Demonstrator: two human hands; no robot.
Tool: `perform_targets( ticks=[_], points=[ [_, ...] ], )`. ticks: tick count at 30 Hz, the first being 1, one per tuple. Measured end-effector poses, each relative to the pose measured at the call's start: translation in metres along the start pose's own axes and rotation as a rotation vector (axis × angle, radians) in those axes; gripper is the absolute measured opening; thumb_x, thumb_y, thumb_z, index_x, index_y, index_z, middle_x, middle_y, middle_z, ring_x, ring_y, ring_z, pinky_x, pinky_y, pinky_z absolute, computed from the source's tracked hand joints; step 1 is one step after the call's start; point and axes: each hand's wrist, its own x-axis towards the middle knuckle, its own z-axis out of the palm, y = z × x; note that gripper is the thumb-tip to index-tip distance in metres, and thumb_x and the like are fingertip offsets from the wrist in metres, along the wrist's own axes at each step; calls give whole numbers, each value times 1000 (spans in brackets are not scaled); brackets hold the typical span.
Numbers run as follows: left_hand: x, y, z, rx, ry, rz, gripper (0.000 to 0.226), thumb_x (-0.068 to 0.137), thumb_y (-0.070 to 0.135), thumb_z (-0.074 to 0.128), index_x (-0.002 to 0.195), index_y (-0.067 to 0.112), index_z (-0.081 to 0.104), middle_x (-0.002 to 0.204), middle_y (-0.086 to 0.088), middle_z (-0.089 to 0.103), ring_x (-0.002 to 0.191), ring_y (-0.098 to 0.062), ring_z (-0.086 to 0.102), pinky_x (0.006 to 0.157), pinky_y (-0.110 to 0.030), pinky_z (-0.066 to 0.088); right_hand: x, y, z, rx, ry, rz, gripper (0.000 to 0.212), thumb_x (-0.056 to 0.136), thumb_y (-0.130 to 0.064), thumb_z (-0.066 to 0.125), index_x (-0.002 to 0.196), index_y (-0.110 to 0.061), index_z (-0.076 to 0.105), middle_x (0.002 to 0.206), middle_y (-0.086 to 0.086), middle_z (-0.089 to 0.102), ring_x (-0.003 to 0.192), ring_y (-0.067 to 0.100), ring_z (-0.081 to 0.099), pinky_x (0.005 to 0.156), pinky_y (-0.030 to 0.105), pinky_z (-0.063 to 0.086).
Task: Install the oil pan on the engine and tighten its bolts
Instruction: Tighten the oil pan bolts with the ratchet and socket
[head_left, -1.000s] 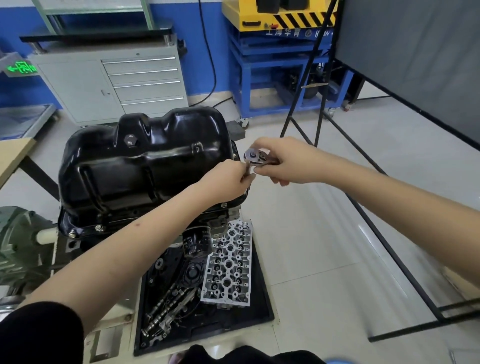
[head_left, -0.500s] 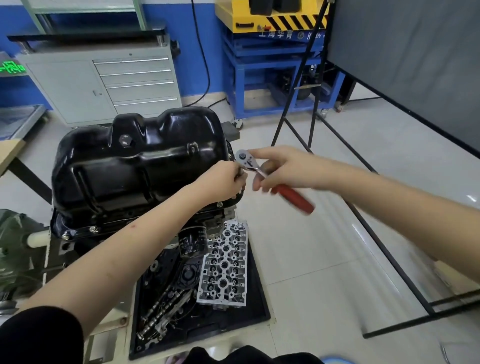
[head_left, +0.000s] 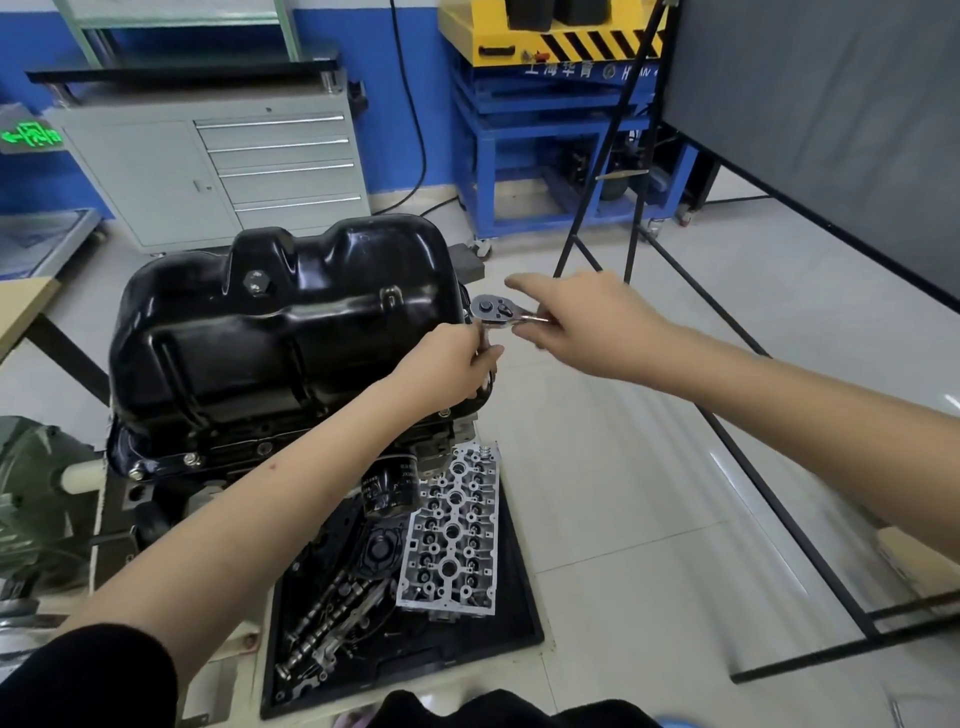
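Oil pan: the black oil pan (head_left: 291, 338) already sits upturned on the engine (head_left: 270, 457), its long axis running left to right across the stand; bolts (head_left: 191, 458) show along the near flange.
Ratchet: the ratchet (head_left: 493, 307) is at the pan's right end, head toward the pan, handle pointing right and hidden inside the right hand.
Right hand: the right hand (head_left: 587, 325) grips the ratchet handle with curled fingers, the index finger stretched straight out above the head.
Left hand: the left hand (head_left: 449, 366) is curled just under the ratchet head at the pan's right flange, apparently pinching the socket or extension; what it holds is mostly hidden, so I cannot tell for sure.
Key relation: the bolt being worked lies directly below the ratchet head, under the left hand. The left hand is the nearer one to it; the right supplies the swing.
Step, as I judge it: tightening a bolt at the right end of the flange.
Room to move: open floor to the right gives the handle a free arc; the pan wall close on the left limits the swing that way.
Below: a cylinder head (head_left: 452, 530) and an oil filter (head_left: 389, 486), apart from the hands.
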Motion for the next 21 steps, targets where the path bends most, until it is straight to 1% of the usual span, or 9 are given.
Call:
perform_targets(
  ticks=[2, 4, 5, 8, 11, 13, 16, 18, 21],
  points=[
    [2, 3, -1, 21, -5, 3, 36, 95, 23, 42, 60, 16, 43, 63, -4, 60, 69, -26, 64, 70, -34, 50, -11, -12, 1, 536, -84, 217, 35, 94, -21, 48, 128, -18, 43, 85, 10, 66, 74, 23, 64, 63, 26, 48],
    [5, 7, 1, 68, -33, 0, 26, 92, 16, 42, 68, 8, 47, 71, -10, 62, 67, -27, 59, 65, -32, 48, -22, -34, 9, 1289, -124, 505, 17, 95, -10, 45, 109, -19, 45, 61, 7, 51, 40, 10, 50, 39, 18, 42],
    [6, 9, 2, 93, -42, -3, 22, 89, 12, 42, 68, 8, 46, 71, -10, 60, 63, -24, 54, 60, -30, 44, -25, -45, 16, 1552, -94, 600, 12, 96, -7, 43, 101, -18, 45, 58, 4, 44, 33, 6, 42, 35, 15, 37],
    [6, 7, 2, 109, -54, -49, 33, 84, 5, 43, 56, 19, 34, 56, 4, 43, 52, -11, 41, 46, -20, 30, -22, -65, 26, 1807, -53, 633, 13, 96, -3, 39, 96, -13, 46, 55, 1, 39, 32, 5, 36, 35, 14, 33],
    [4, -2, 1, -26, -32, -60, 29, 86, 5, 43, 59, 17, 44, 54, 4, 53, 47, -6, 48, 44, -13, 36, -13, -41, 9, 1560, -290, 463, 17, 94, -1, 40, 86, -13, 48, 54, 1, 41, 33, 6, 39, 35, 15, 35],
    [3, -3, 1, -38, -28, -24, 27, 92, 14, 42, 66, 12, 47, 62, -5, 62, 54, -15, 59, 55, -21, 46, -6, -11, -8, 1038, -393, 225, 19, 94, -3, 44, 88, -18, 54, 59, 2, 51, 42, 7, 47, 43, 20, 42],
    [4, 3, 5, 37, -54, 9, 34, 97, 21, 38, 65, 11, 38, 69, -12, 61, 72, -31, 63, 67, -35, 49, 14, 21, -22, 56, -261, -154, 30, 91, -9, 48, 115, -23, 59, 89, -2, 65, 74, 14, 54, 69, 27, 41],
    [4, 4, 5, 62, -44, 23, 36, 97, 22, 39, 63, 12, 37, 70, -12, 59, 76, -34, 61, 70, -38, 49, 23, 22, -23, -156, -190, -192, 31, 93, -13, 45, 120, -24, 57, 103, 0, 65, 93, 23, 55, 76, 35, 44],
    [4, 1, 4, 40, -30, 10, 35, 96, 23, 41, 64, 11, 41, 79, -19, 66, 74, -34, 63, 74, -43, 51, 20, 5, -12, -252, -51, -94, 31, 95, -24, 41, 124, -19, 50, 104, 8, 64, 94, 31, 57, 55, 31, 34]
  ],
)
